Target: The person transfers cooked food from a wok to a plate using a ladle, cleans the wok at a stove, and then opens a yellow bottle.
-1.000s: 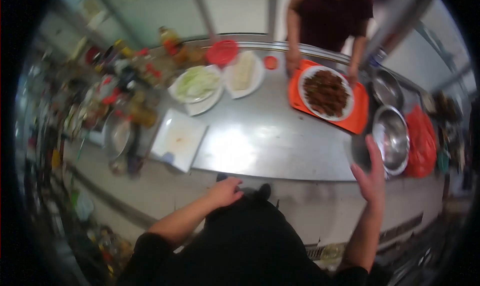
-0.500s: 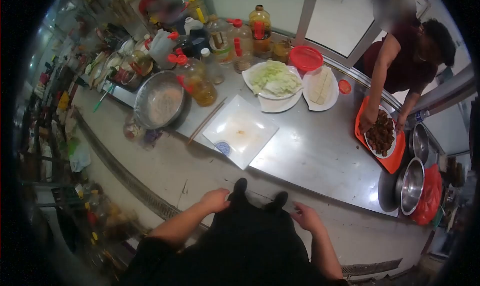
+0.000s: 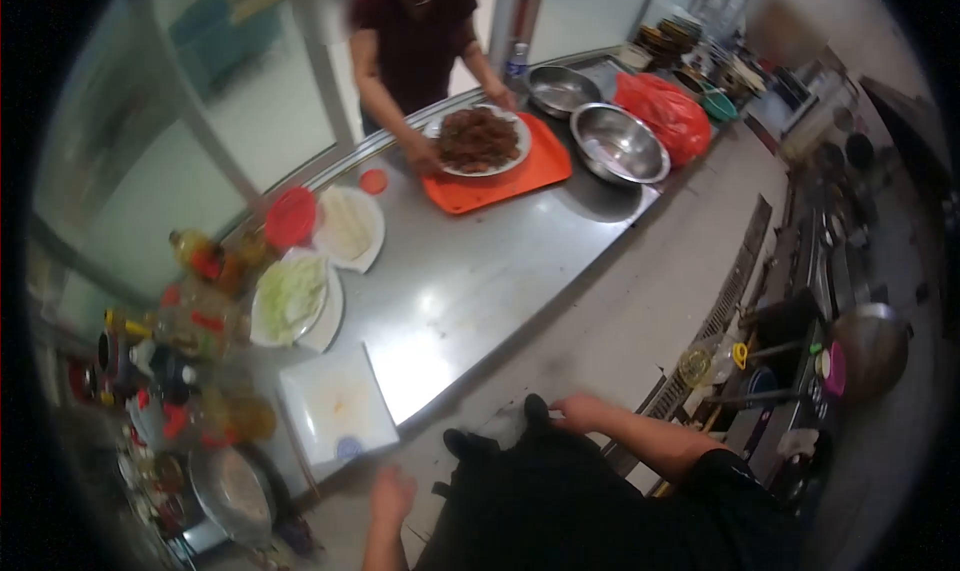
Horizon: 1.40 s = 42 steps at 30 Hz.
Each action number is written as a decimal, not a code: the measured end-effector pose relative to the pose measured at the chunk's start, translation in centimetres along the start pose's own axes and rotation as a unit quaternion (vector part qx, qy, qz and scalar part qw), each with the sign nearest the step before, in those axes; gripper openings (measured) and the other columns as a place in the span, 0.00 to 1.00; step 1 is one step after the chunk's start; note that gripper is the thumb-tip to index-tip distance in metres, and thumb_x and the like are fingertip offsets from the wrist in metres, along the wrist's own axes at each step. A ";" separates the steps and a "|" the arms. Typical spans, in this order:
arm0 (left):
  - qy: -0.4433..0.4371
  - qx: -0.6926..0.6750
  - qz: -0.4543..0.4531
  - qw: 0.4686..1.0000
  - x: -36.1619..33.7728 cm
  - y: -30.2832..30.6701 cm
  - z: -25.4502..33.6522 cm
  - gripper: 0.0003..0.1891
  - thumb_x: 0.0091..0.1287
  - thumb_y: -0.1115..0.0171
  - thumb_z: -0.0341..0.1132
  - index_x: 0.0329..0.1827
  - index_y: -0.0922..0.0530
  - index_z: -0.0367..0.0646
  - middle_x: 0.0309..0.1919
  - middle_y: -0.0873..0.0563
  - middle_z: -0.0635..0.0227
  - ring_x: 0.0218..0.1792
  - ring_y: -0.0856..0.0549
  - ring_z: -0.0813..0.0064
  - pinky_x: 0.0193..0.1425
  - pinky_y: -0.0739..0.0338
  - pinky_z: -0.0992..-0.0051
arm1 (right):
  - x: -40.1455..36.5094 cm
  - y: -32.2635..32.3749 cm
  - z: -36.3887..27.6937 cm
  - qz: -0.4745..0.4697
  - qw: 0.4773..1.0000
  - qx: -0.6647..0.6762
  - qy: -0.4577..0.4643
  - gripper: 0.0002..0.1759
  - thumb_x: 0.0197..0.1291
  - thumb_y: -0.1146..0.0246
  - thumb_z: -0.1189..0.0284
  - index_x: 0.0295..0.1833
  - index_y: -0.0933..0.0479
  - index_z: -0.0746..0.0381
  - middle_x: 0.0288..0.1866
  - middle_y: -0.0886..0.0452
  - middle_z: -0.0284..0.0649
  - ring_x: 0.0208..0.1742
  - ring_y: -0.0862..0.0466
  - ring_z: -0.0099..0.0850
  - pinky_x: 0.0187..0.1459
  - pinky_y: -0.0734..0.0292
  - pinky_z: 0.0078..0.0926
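- Left grip: fingers loosely spread, nothing in it; it hangs beside the left side of my dark apron, just off the fabric.
- Right grip: laid on the top edge of the dark apron, fingers curled over the cloth. Cannot tell whether they pinch it or only rest there.
- Dark apron: against my body, off the tabletop, on my side of its near edge.
- Square white plate: at the near edge of the tabletop, the closest item to the left grip; a few smears on it.
- Plate of cut cabbage: behind the square plate, beside blurred bottles at the left end.
- Orange tray: at the far edge, carrying a plate of brown food; another person's hand is at the tray's left edge.
- Steel bowl: at the right end, just beside the tray, with a red bag behind it.
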<state>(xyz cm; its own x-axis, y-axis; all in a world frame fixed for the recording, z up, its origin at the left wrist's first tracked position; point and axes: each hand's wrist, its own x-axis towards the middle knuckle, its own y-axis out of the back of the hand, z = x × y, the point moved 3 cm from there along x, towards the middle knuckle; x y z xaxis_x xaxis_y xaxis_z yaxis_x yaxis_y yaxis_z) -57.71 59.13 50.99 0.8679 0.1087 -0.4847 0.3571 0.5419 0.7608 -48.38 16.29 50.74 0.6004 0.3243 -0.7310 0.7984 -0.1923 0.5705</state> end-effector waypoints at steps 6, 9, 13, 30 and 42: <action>-0.132 0.090 -0.005 0.987 5.9 -1.0 16.0 0.24 0.57 0.34 0.41 0.54 0.24 0.38 0.48 0.19 0.51 0.43 0.16 0.57 0.49 0.22 0.63 | -3.0 -6.2 19.1 0.056 0.978 0.149 -0.135 0.28 0.56 0.39 0.52 0.59 0.24 0.56 0.53 0.19 0.48 0.54 0.20 0.45 0.57 0.27 0.38; -0.176 0.127 -0.061 0.974 9.3 -4.7 25.7 0.25 0.57 0.34 0.42 0.56 0.25 0.40 0.49 0.19 0.52 0.45 0.16 0.56 0.50 0.22 0.62 | -6.1 -8.8 30.4 0.057 0.959 0.203 -0.191 0.28 0.55 0.39 0.52 0.57 0.23 0.56 0.53 0.19 0.47 0.54 0.20 0.45 0.57 0.27 0.37; -0.218 0.197 -0.122 0.948 12.3 -11.2 43.9 0.26 0.58 0.36 0.45 0.57 0.26 0.40 0.51 0.20 0.52 0.51 0.19 0.54 0.54 0.24 0.60 | -10.1 -7.9 46.2 0.089 0.935 0.256 -0.227 0.29 0.55 0.39 0.52 0.58 0.24 0.59 0.53 0.19 0.48 0.53 0.20 0.45 0.57 0.26 0.38; -0.454 0.225 -0.204 0.838 30.3 -44.2 120.6 0.23 0.61 0.38 0.45 0.55 0.26 0.40 0.51 0.21 0.55 0.50 0.20 0.53 0.53 0.23 0.60 | -14.5 39.5 101.0 0.256 0.891 0.356 -0.114 0.28 0.58 0.38 0.58 0.62 0.28 0.59 0.48 0.17 0.46 0.46 0.17 0.40 0.50 0.23 0.33; -0.541 0.119 -0.205 0.807 49.3 -52.2 175.3 0.23 0.63 0.39 0.43 0.58 0.28 0.41 0.55 0.22 0.55 0.54 0.22 0.55 0.59 0.27 0.63 | -19.8 80.6 142.6 0.312 0.835 0.430 -0.146 0.28 0.59 0.35 0.59 0.62 0.28 0.59 0.48 0.17 0.46 0.44 0.16 0.35 0.47 0.22 0.30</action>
<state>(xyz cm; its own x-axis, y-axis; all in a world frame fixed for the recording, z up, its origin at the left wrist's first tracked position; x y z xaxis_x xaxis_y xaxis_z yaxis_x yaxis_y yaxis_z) 26.97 -109.86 63.02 0.4067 -0.9004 -0.1542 0.6361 0.1580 0.7553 10.42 -137.74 57.78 0.7964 -0.3035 -0.5231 -0.0128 -0.8732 0.4871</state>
